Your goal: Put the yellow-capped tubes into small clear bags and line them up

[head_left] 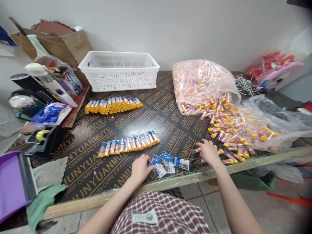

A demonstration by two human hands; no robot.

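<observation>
My left hand (pixel 140 168) rests at the table's front with fingers curled and the thumb apart from them. The thumb touches a small pile of flat blue-and-clear packets (pixel 159 169); another packet (pixel 181 163) lies to the right. My right hand (pixel 209 152) is lower right of centre, its fingers around one small clear tube (pixel 197 150), partly hidden. Beside it spreads a heap of loose yellow-capped tubes (pixel 225 125), spilling from a clear plastic bag (pixel 202 81). In front of my left hand lies a row of blue-wrapped, yellow-ended tubes (pixel 129 143).
A stacked group of wrapped tubes (pixel 113 105) lies before a white plastic basket (pixel 119 73). At left stand a tape dispenser (pixel 46 138), a cardboard box (pixel 70 48) and a purple dustpan (pixel 12 185). A pink fan (pixel 278 76) sits far right.
</observation>
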